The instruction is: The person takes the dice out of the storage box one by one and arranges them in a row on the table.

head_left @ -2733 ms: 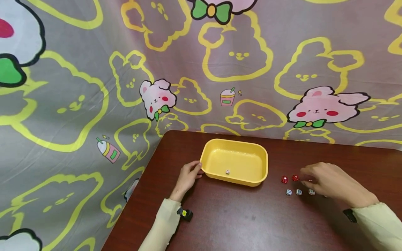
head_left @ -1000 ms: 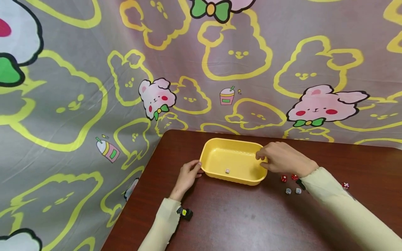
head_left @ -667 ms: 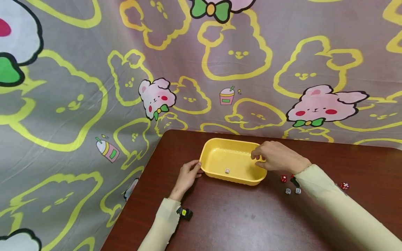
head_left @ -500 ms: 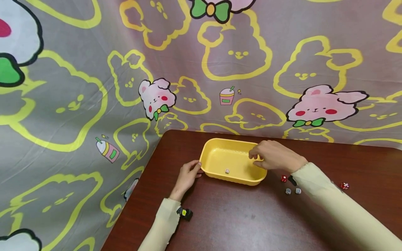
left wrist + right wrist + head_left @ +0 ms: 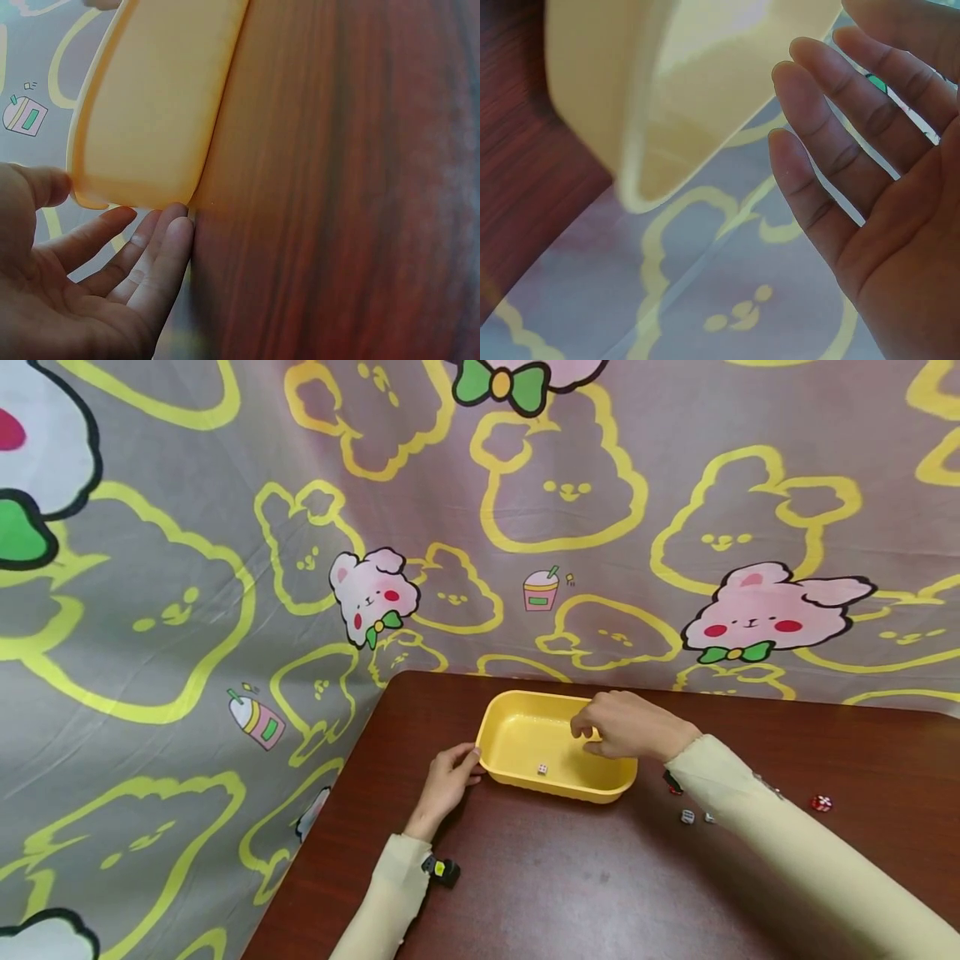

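Note:
In the head view, a yellow plastic basin (image 5: 555, 792) sits on the table with one small white die (image 5: 542, 769) on its floor. My left hand (image 5: 447, 781) grips its left end, thumb at the rim and fingers against the outside wall; the left wrist view shows the fingertips along that wall (image 5: 150, 150). My right hand (image 5: 633, 727) hovers over the basin's right half, fingers loosely bent. No die shows between the fingertips (image 5: 787, 146) in the right wrist view. White dice (image 5: 687, 817) and a red die (image 5: 673, 785), partly hidden, lie beneath the right forearm.
Another red die (image 5: 822, 803) lies right of the right sleeve (image 5: 795, 839), which covers part of the dice area. The dark wooden table (image 5: 555, 877) backs onto a grey cartoon-print curtain (image 5: 600, 510). A black wrist camera (image 5: 444, 870) is strapped at the left wrist.
My right hand has moved left from the dice group to above the basin, then further in over it. My left hand has stayed at the basin's end. The die inside looks unmoved.

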`<state>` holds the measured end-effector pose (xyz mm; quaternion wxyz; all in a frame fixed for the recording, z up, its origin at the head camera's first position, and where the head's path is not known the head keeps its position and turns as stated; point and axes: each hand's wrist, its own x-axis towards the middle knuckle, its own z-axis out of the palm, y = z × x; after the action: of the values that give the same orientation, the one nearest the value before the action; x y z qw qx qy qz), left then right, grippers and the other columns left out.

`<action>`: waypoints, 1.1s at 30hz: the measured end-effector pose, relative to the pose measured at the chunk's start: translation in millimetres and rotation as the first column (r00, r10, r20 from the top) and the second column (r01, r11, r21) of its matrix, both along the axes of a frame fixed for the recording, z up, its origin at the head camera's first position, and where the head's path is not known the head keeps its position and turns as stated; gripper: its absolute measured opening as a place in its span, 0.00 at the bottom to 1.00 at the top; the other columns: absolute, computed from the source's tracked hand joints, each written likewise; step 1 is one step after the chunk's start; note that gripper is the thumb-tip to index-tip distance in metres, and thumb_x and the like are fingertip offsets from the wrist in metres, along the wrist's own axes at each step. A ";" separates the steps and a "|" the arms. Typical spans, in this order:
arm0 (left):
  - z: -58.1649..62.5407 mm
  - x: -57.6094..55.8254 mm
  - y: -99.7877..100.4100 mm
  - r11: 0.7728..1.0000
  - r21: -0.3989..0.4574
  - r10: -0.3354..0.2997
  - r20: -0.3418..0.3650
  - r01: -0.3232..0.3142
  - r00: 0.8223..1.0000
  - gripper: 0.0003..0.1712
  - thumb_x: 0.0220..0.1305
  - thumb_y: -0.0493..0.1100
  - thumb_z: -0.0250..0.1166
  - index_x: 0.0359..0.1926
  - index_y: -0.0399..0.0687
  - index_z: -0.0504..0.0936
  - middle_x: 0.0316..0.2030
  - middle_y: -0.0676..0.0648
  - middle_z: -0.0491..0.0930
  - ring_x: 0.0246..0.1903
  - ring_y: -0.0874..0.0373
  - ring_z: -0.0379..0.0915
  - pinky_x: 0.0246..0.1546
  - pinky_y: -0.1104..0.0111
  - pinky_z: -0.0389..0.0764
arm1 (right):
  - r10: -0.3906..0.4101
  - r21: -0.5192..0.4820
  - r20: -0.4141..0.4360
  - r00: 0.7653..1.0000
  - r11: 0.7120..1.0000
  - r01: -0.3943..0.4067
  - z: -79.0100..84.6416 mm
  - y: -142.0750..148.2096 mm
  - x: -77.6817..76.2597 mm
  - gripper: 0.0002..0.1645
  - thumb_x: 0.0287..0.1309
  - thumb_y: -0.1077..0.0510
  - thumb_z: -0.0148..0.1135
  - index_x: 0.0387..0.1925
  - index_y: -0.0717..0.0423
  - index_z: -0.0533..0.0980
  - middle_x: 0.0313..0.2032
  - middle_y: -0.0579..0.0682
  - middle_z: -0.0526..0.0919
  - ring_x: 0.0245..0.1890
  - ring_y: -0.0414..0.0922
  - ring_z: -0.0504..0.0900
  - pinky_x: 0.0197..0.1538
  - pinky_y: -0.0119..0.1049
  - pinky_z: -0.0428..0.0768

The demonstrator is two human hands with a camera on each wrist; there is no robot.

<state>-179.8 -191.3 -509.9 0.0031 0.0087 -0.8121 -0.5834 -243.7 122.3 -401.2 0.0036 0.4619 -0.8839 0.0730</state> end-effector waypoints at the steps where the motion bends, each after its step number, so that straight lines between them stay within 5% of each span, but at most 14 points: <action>1: 0.1 0.1 -0.1 1.000 -0.001 0.000 0.000 0.000 1.000 0.21 0.80 0.45 0.57 0.61 0.35 0.82 0.54 0.33 0.85 0.45 0.46 0.88 0.45 0.63 0.93 | 0.004 0.003 -0.001 1.000 1.000 -0.004 1.0 -2.9 -0.6 0.06 0.56 0.57 0.76 0.35 0.46 0.86 0.28 0.40 0.86 0.26 0.36 0.76 0.32 0.32 0.80; 13: 1.6 0.8 0.2 1.000 -0.009 0.000 0.009 0.001 1.000 0.21 0.80 0.45 0.57 0.62 0.35 0.82 0.54 0.33 0.85 0.45 0.48 0.88 0.45 0.64 0.92 | 0.030 0.069 0.035 0.999 0.997 -0.032 2.9 -32.0 -6.9 0.06 0.56 0.55 0.75 0.37 0.47 0.87 0.30 0.37 0.86 0.28 0.37 0.79 0.34 0.35 0.82; 22: -1.3 -1.6 -1.0 0.999 0.043 0.002 -0.009 -0.001 1.000 0.21 0.79 0.44 0.59 0.61 0.32 0.82 0.54 0.31 0.85 0.47 0.40 0.88 0.46 0.57 0.93 | 0.043 0.112 0.048 0.998 0.993 -0.048 -0.4 -45.8 -9.7 0.09 0.55 0.57 0.74 0.39 0.46 0.87 0.32 0.40 0.88 0.32 0.40 0.83 0.37 0.39 0.84; 33: -0.2 -2.1 -0.5 1.000 0.015 0.008 -0.005 -0.008 1.000 0.19 0.78 0.44 0.59 0.59 0.36 0.84 0.53 0.33 0.86 0.46 0.45 0.89 0.44 0.63 0.93 | 0.054 0.182 0.103 0.993 0.981 -0.072 -8.2 -66.7 -13.1 0.12 0.53 0.57 0.75 0.41 0.46 0.87 0.32 0.42 0.87 0.33 0.40 0.81 0.38 0.38 0.83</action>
<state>-181.9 -191.8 -510.1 0.0078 0.0106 -0.8077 -0.5895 -256.8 55.6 -409.4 -0.0850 0.4839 -0.8709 0.0130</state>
